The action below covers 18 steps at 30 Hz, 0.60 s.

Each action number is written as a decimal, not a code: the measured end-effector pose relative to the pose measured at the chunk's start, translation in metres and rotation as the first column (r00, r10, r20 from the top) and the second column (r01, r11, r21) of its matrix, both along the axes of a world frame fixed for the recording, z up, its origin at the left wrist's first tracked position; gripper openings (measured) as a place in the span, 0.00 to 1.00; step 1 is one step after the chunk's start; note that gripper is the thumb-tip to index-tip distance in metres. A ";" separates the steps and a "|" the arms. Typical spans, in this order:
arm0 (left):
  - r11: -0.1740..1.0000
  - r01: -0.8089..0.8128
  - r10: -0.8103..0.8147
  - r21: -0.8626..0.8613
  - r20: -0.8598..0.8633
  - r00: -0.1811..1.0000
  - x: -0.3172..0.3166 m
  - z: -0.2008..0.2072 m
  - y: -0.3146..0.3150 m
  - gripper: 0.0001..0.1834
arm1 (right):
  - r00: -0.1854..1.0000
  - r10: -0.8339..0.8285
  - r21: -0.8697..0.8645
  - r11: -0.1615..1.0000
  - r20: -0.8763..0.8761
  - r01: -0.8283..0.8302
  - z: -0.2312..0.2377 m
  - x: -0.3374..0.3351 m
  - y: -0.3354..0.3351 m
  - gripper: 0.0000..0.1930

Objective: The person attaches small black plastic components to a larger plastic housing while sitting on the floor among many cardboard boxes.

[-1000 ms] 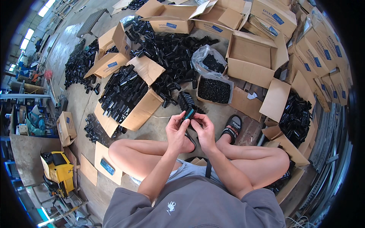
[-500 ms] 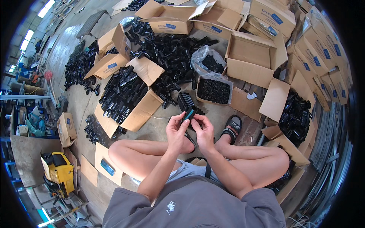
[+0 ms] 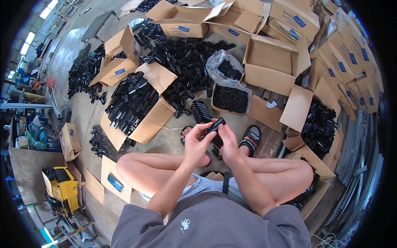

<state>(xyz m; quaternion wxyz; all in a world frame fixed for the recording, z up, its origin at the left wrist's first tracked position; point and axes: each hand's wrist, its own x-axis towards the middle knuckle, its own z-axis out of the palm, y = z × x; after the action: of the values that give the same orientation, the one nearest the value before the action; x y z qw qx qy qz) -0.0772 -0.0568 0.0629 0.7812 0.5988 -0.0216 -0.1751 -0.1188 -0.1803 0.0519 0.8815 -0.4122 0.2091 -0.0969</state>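
Between my two hands, in front of my crossed legs, is a black tubular plastic part (image 3: 216, 125), tilted up toward the right. My left hand (image 3: 196, 141) pinches its left side with thumb and fingers. On its other side, my right hand (image 3: 228, 141) has closed its thumb and fingers around the right end. Just beyond the hands, a row of similar black parts (image 3: 200, 110) stands on the floor. Farther off sits a small carton (image 3: 230, 110) full of little black pieces. Fingers cover much of the held part, so its ends are partly hidden.
An open carton of black tubes (image 3: 134, 101) stands left, beside a large loose heap (image 3: 182, 58). A plastic bag (image 3: 215, 66) holds small pieces. Another carton of parts (image 3: 318, 128) is at right. A phone (image 3: 115, 183) lies on cardboard by my left knee.
The black part has turned in my fingers from near upright to a slant. My right hand has shifted slightly right and wraps it more closely.
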 end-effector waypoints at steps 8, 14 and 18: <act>0.931 0.298 -0.305 0.213 -0.001 0.952 0.019 0.060 -0.033 0.25 | 0.975 0.102 -0.199 0.970 -0.198 -0.141 0.052 -0.029 -0.064 0.13; 0.857 0.504 -0.514 0.112 0.104 0.851 0.005 0.033 -0.074 0.21 | 0.930 -0.118 -0.609 0.783 -0.349 -0.129 0.081 -0.077 -0.120 0.13; 0.865 0.436 -0.463 0.249 0.062 0.884 0.017 -0.019 -0.075 0.16 | 0.676 -0.643 -0.891 0.451 -0.360 -0.045 0.123 -0.128 -0.177 0.22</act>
<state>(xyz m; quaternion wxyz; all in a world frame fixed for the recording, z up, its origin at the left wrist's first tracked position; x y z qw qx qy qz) -0.0597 -0.1318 0.0437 0.6419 0.6723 -0.1871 -0.3177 -0.2466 -0.3572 0.1752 0.3900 -0.7428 0.5056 -0.2012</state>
